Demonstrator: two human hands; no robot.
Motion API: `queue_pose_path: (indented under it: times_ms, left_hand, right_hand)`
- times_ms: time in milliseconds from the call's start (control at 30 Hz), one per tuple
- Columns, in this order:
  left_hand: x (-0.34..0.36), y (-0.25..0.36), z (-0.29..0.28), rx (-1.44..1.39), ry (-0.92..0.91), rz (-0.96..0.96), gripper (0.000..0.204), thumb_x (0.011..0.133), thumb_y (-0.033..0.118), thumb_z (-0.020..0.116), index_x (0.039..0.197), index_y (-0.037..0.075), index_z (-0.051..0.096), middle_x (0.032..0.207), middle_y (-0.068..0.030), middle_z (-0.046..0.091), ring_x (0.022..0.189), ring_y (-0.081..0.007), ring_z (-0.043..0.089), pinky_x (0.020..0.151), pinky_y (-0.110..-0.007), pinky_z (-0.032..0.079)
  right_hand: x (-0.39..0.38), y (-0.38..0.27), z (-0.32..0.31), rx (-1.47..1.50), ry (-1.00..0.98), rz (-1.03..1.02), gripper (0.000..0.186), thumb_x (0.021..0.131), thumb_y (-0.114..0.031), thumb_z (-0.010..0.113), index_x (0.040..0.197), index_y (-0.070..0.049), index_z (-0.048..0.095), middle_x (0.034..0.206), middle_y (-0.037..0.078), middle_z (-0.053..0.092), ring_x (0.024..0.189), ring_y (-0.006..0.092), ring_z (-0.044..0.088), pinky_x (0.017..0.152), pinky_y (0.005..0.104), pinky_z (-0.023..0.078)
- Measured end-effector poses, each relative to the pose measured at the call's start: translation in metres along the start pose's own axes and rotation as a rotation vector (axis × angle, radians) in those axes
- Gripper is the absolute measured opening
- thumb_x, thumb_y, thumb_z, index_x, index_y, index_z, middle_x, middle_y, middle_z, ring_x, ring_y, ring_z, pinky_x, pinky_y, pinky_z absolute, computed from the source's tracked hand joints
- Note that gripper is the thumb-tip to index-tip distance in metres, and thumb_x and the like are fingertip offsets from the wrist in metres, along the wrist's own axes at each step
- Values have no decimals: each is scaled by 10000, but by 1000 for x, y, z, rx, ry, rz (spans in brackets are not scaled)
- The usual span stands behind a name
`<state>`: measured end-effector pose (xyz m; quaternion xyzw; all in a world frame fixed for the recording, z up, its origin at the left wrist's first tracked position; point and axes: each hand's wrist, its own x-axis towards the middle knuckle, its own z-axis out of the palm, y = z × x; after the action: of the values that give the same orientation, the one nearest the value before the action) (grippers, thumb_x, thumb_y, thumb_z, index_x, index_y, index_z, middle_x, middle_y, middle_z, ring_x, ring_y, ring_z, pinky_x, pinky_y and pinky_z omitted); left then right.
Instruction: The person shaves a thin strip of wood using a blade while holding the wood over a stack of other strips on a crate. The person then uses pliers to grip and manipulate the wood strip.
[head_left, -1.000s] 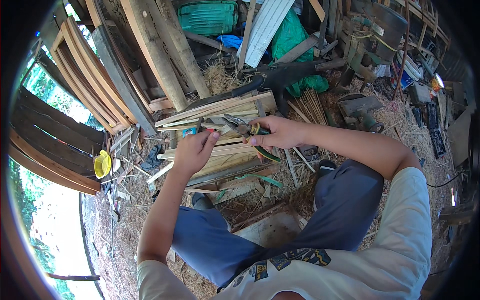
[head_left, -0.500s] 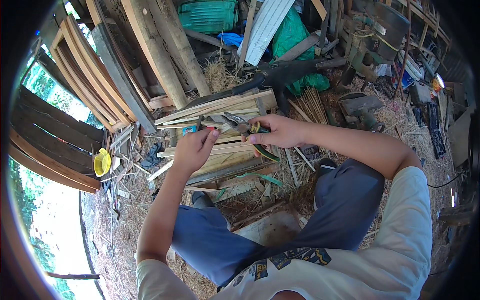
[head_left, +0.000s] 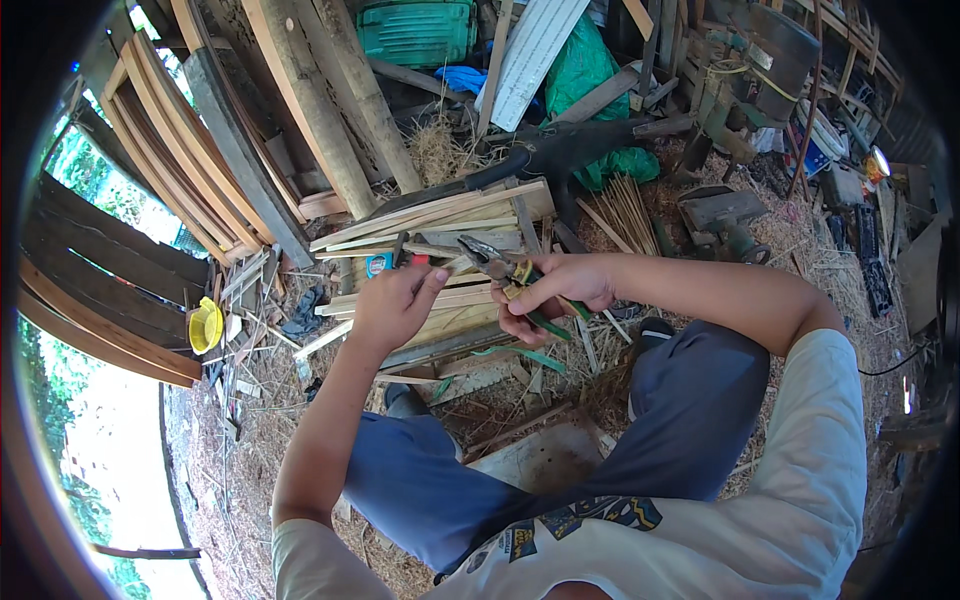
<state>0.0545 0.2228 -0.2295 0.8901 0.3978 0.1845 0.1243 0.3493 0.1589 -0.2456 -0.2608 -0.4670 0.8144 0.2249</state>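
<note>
My right hand (head_left: pixel 560 285) is wrapped round a pair of combination pliers (head_left: pixel 490 258) with yellow and green grips; their metal jaws point up and to the left, toward my other hand. My left hand (head_left: pixel 395 305) is closed, the thumb on top, and a short dark piece (head_left: pixel 400 248) sticks up past its fingers; what kind of thing it is I cannot make out. Just beyond that fist a small teal and red object (head_left: pixel 378 264) shows, partly hidden by the fingers. Both hands hover over a low stack of light wooden strips (head_left: pixel 430 222).
A green strip (head_left: pixel 520 354) lies in front of the stack. A yellow bowl (head_left: pixel 205 325) sits at the left by leaning planks (head_left: pixel 60 240). Bundled thin sticks (head_left: pixel 630 215), a machine (head_left: pixel 760 70) and a dark log-like piece (head_left: pixel 580 150) stand beyond. Wood shavings cover the floor.
My right hand has shifted a little right and down with the pliers, drawing their jaws away from my left hand. The left hand has barely moved.
</note>
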Motion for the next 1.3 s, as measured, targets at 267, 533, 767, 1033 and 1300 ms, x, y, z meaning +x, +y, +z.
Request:
queue_pose_path:
  times_ms: [267,533,767,1033,1300]
  left_hand:
    - [1,-5,2,-16,9,-28,498,1119,498,575,933,86,786,684,-194,667,696,-425,696,629,-503,527]
    - [2,6,0,-8,-59,-154,577,1132,522,536,914,34,753,714,-212,662,723,-438,674,677,-495,516]
    - [3,14,2,50,-89,-223,683,1110,639,485,933,54,789,792,-222,731,797,-447,727,707,-546,556]
    - [-1,27,8,20,-35,-244,682,1133,585,481,865,5,720,781,-252,705,808,-486,702,735,-568,527]
    - [2,-25,12,62,-110,-327,563,1144,549,457,1150,79,766,939,-273,756,951,-493,736,829,-585,563]
  right_hand:
    - [-1,-4,4,153,-16,117,264,1111,-322,686,995,-117,567,761,-32,486,641,104,502,613,330,488]
    - [0,-12,12,-265,221,123,353,1086,-372,724,935,-111,542,732,-51,440,602,82,427,522,301,385]
    - [2,-5,3,-673,417,57,322,1011,-315,806,1044,-55,618,731,7,586,604,135,531,573,345,469]
    - [-8,-22,20,-1207,646,79,419,1023,-361,746,1230,-2,687,832,154,746,778,281,768,719,451,584]
    - [-11,-23,34,-1488,678,-46,409,1017,-351,712,1261,-24,698,879,218,763,894,432,757,799,543,589]
